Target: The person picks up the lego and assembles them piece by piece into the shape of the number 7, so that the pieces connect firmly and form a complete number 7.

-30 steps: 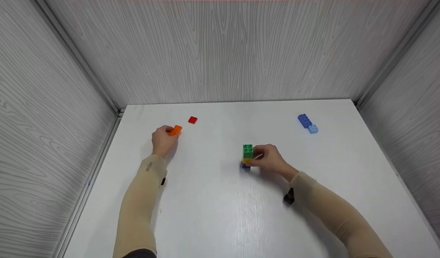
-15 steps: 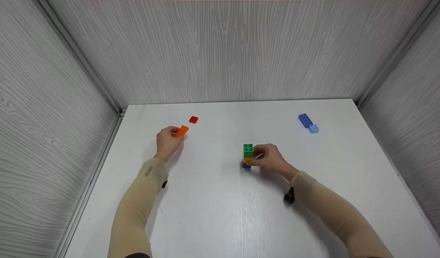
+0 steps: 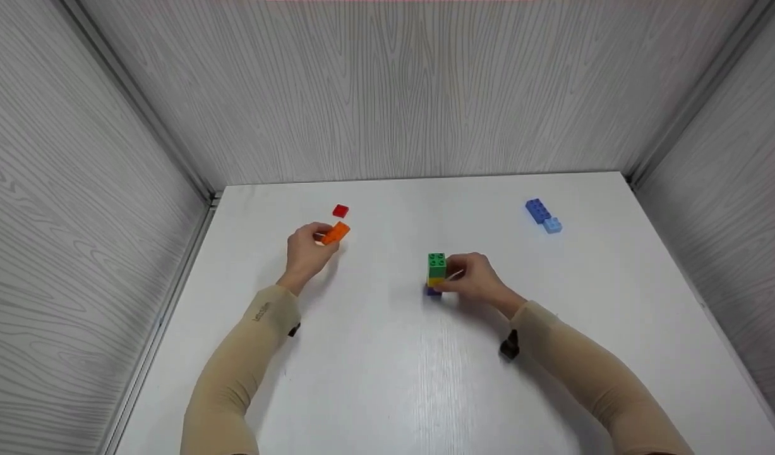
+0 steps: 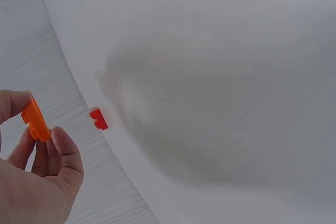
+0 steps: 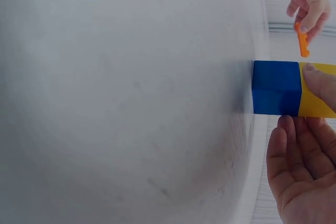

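Note:
Pinched between thumb and fingers of my left hand (image 3: 308, 254) is a flat orange brick (image 3: 336, 233), held above the table with its studs seen from the side in the left wrist view. My right hand (image 3: 477, 278) grips a small upright stack by its yellow brick (image 5: 316, 103). On top of that yellow layer sits a green brick (image 3: 436, 264) with studs up; below it, touching the table, is a dark blue brick (image 5: 276, 87). The right fingers cover part of the yellow brick. Just beyond the orange brick, a small red brick (image 3: 340, 211) lies on the table.
At the back right of the white table (image 3: 362, 379) lie a blue brick (image 3: 538, 211) and a light blue brick (image 3: 552, 225), touching at their ends. Grey wood-grain panels (image 3: 393, 88) stand behind the table and at both sides.
My left hand has moved to the right with the orange brick, now in front of the red brick. The right hand and the stack have stayed in place.

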`<state>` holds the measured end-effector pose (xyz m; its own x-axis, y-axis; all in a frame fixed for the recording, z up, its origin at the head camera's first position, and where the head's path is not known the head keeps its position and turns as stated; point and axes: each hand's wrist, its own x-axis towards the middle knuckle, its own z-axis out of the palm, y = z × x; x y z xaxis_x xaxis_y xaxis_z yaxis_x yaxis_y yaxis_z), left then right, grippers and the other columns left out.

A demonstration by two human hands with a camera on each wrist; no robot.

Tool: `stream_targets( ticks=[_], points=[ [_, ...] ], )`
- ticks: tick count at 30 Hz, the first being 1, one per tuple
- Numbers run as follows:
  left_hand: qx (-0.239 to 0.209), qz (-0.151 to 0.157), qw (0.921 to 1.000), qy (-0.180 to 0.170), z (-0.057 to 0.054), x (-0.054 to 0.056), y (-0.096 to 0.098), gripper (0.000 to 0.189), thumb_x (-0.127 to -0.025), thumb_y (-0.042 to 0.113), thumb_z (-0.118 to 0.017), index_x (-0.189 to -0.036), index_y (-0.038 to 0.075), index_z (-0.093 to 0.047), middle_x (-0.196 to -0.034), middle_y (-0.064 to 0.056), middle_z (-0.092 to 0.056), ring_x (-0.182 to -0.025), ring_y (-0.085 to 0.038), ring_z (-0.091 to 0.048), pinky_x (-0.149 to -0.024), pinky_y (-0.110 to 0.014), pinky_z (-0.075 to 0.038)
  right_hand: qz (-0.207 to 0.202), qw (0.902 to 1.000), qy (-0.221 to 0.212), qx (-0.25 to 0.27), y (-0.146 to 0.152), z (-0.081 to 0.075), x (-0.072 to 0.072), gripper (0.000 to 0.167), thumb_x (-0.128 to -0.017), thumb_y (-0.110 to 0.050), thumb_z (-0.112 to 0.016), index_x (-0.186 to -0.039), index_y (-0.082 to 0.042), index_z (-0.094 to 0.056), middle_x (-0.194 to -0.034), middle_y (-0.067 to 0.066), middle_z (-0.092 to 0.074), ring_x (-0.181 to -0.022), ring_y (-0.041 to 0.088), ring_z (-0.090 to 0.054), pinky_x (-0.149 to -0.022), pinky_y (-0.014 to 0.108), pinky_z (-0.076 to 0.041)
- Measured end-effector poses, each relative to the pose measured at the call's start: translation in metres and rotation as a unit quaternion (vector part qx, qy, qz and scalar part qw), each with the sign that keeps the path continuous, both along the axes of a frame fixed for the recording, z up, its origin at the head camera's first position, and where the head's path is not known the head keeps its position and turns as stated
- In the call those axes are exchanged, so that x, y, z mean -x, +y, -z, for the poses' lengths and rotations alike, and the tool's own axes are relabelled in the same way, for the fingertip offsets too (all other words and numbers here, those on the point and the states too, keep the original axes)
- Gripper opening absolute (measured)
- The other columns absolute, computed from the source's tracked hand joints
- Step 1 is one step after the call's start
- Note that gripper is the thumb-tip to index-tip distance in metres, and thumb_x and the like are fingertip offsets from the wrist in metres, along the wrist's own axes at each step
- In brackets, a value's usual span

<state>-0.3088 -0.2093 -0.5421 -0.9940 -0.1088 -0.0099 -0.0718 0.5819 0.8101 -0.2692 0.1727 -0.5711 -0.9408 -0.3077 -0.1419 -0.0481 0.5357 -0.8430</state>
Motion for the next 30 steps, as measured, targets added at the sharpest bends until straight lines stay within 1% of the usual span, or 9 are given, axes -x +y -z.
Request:
stream_targets(
  ticks=[6, 10, 15, 23, 30],
  points=[
    [0.009, 0.038, 0.9984, 0.04, -0.005, -0.008, 0.013, 0.04, -0.1, 0.015, -0.079, -0.138, 0.005, -0.076, -0.136, -0.017, -0.077, -0.121, -0.035, -0.068, -0.106, -0.046, -0.061, -0.01, 0.9998, 0.012, 0.009, 0.001, 0.001, -0.001, 0.034, -0.09, -0.019, -0.094, -0.122, -0.012, -0.083, -0.12, 0.009, -0.083, -0.112, 0.025, -0.076, -0.103, 0.043, -0.066],
    [0.001, 0.053, 0.9975, 0.046, -0.01, -0.013, 0.022, 0.039, -0.1, 0.015, -0.08, -0.137, 0.005, -0.076, -0.135, -0.016, -0.077, -0.121, -0.034, -0.068, -0.107, -0.045, -0.061, -0.003, 1.0, -0.002, -0.001, 0.0, -0.001, -0.002, 0.032, -0.091, -0.022, -0.094, -0.121, -0.015, -0.083, -0.12, 0.006, -0.082, -0.111, 0.025, -0.076, -0.103, 0.044, -0.065],
    [-0.01, 0.075, 0.9955, 0.058, -0.015, -0.019, 0.034, 0.037, -0.098, 0.014, -0.08, -0.134, 0.005, -0.077, -0.133, -0.016, -0.077, -0.12, -0.034, -0.069, -0.106, -0.046, -0.061, 0.0, 1.0, -0.007, -0.001, 0.0, -0.001, -0.002, 0.032, -0.092, -0.023, -0.094, -0.121, -0.017, -0.083, -0.121, 0.006, -0.082, -0.11, 0.025, -0.076, -0.102, 0.043, -0.065],
    [-0.018, 0.11, 0.9911, 0.073, -0.023, -0.028, 0.052, 0.034, -0.097, 0.013, -0.079, -0.131, 0.008, -0.079, -0.13, -0.013, -0.078, -0.116, -0.031, -0.069, -0.093, -0.036, -0.06, 0.004, 0.9999, -0.012, -0.001, 0.001, 0.0, -0.001, 0.032, -0.092, -0.023, -0.094, -0.121, -0.017, -0.083, -0.122, 0.007, -0.082, -0.111, 0.025, -0.076, -0.104, 0.044, -0.064],
    [-0.021, 0.134, 0.9872, 0.084, -0.025, -0.034, 0.064, 0.034, -0.096, 0.012, -0.079, -0.129, 0.008, -0.079, -0.126, -0.012, -0.079, -0.113, -0.029, -0.07, -0.088, -0.031, -0.06, 0.002, 0.9999, -0.009, -0.006, 0.001, 0.0, 0.0, 0.032, -0.091, -0.024, -0.095, -0.119, -0.018, -0.083, -0.121, 0.005, -0.082, -0.11, 0.025, -0.075, -0.102, 0.042, -0.064]
  ],
)
